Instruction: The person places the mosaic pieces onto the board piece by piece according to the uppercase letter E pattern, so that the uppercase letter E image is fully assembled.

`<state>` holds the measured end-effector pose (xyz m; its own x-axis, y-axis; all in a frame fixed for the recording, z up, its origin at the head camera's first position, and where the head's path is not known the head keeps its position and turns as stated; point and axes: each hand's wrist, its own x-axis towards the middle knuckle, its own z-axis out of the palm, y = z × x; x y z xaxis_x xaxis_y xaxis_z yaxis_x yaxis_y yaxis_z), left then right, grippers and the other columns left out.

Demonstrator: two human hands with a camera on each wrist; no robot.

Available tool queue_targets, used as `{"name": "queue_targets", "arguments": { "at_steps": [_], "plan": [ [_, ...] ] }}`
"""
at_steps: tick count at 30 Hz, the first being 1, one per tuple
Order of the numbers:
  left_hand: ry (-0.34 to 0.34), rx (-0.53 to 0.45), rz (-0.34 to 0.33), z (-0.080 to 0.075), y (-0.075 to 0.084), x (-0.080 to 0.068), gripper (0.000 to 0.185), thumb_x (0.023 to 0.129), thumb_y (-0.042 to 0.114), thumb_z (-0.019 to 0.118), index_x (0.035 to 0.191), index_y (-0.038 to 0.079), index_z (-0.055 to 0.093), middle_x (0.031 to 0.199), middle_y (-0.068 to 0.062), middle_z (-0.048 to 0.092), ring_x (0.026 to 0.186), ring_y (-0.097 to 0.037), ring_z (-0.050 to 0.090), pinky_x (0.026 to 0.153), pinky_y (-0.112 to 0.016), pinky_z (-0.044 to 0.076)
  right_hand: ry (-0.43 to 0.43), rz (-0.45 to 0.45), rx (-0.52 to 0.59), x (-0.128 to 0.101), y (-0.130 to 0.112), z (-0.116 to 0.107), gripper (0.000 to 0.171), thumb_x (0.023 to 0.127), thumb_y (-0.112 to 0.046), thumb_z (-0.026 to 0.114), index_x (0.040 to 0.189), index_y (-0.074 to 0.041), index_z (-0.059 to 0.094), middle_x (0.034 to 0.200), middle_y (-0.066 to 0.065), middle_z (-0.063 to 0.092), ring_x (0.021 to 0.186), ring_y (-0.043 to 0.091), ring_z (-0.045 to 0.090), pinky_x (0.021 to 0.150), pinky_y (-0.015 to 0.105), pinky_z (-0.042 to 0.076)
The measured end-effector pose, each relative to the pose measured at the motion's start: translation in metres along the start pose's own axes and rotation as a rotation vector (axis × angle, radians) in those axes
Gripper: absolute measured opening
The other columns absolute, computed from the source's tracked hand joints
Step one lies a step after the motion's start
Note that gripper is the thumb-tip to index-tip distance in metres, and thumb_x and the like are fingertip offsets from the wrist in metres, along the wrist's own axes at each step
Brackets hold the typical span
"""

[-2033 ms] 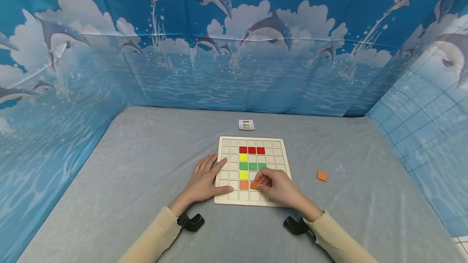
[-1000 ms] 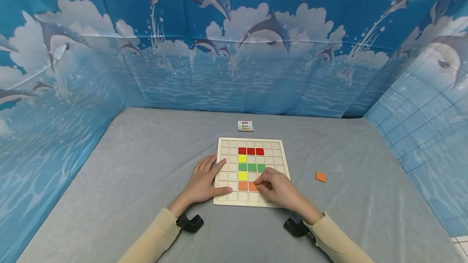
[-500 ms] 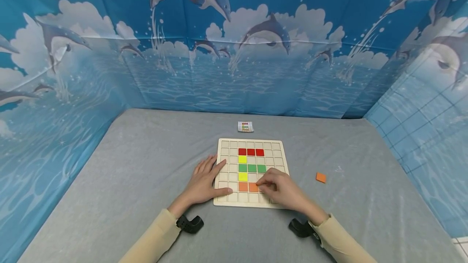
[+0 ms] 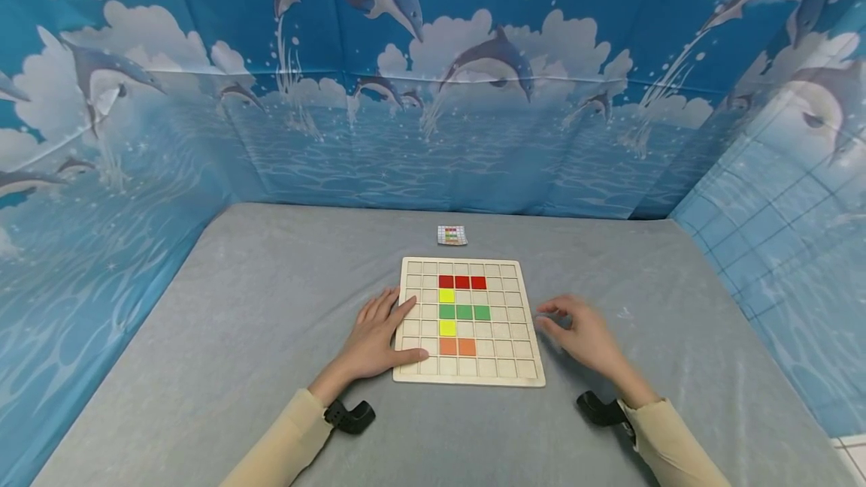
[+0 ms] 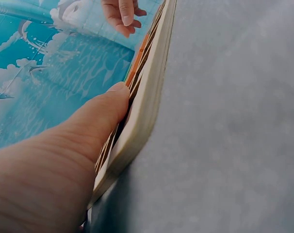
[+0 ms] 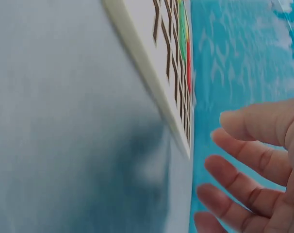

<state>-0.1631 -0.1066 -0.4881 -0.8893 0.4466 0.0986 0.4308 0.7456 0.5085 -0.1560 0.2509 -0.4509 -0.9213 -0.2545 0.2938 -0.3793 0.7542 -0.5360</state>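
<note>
Wooden grid board (image 4: 468, 376) on the grey table (image 4: 237, 307), bearing three red, two yellow, three green and two orange tiles (image 4: 457, 346). The left hand (image 4: 376, 337) lies flat, steadying the board's left edge. The right hand (image 4: 583, 335) hovers just right of the board, fingers loosely spread, holding nothing. The orange row's third cell appears unfilled, judged against the pattern card (image 4: 452, 235) beyond.

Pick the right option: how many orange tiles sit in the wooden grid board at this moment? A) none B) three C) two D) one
C: two orange tiles lie side by side in one row of the grid board, directly below the lower yellow tile; the cell to their right is bare.
</note>
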Motion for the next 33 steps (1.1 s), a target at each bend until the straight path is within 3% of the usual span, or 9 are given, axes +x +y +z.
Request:
{"name": "queue_targets", "arguments": {
  "at_steps": [5,12,15,23,33],
  "plan": [
    [-0.001,0.001,0.0,0.0,-0.001,-0.001,0.093,0.08,0.066,0.06,0.151,0.017,0.027,0.156,-0.013,0.014,0.143,-0.026,0.004,0.11,-0.048,0.004,0.016,0.068,-0.07,-0.004,0.019,-0.014,0.021,0.087,-0.012,0.07,0.103,0.001,0.069,0.103,0.017,0.06,0.082,0.028,0.055,0.064,0.041,0.045],
    [-0.004,0.002,0.0,0.001,-0.002,-0.001,0.093,0.08,0.067,0.059,0.151,0.018,0.027,0.156,-0.013,0.014,0.143,-0.025,0.003,0.111,-0.048,0.004,-0.037,0.185,-0.151,-0.014,0.032,-0.023,0.04,0.086,-0.021,0.071,0.113,0.007,0.063,0.111,0.028,0.053,0.101,0.043,0.049,0.081,0.056,0.04],
    [-0.003,0.0,0.002,0.001,-0.003,-0.001,0.093,0.08,0.067,0.059,0.151,0.018,0.027,0.156,-0.013,0.014,0.143,-0.025,0.004,0.11,-0.048,0.004,-0.051,0.217,-0.184,-0.017,0.033,-0.024,0.045,0.084,-0.023,0.072,0.114,0.009,0.061,0.109,0.029,0.052,0.095,0.041,0.049,0.077,0.054,0.041],
    [0.0,0.006,0.0,0.0,-0.002,-0.001,0.093,0.08,0.067,0.059,0.151,0.018,0.027,0.156,-0.012,0.014,0.143,-0.025,0.004,0.111,-0.047,0.004,-0.101,0.292,-0.202,-0.019,0.033,-0.03,0.051,0.084,-0.035,0.072,0.109,0.007,0.056,0.09,0.017,0.051,0.075,0.027,0.046,0.06,0.039,0.039],
    [-0.004,-0.002,-0.002,-0.002,-0.001,0.0,0.092,0.08,0.065,0.06,0.151,0.018,0.028,0.156,-0.012,0.014,0.143,-0.025,0.003,0.111,-0.047,0.004,-0.127,0.308,-0.187,-0.023,0.03,-0.03,0.039,0.085,-0.03,0.071,0.1,0.003,0.055,0.085,0.012,0.052,0.069,0.022,0.047,0.058,0.034,0.038]
  ]
}}
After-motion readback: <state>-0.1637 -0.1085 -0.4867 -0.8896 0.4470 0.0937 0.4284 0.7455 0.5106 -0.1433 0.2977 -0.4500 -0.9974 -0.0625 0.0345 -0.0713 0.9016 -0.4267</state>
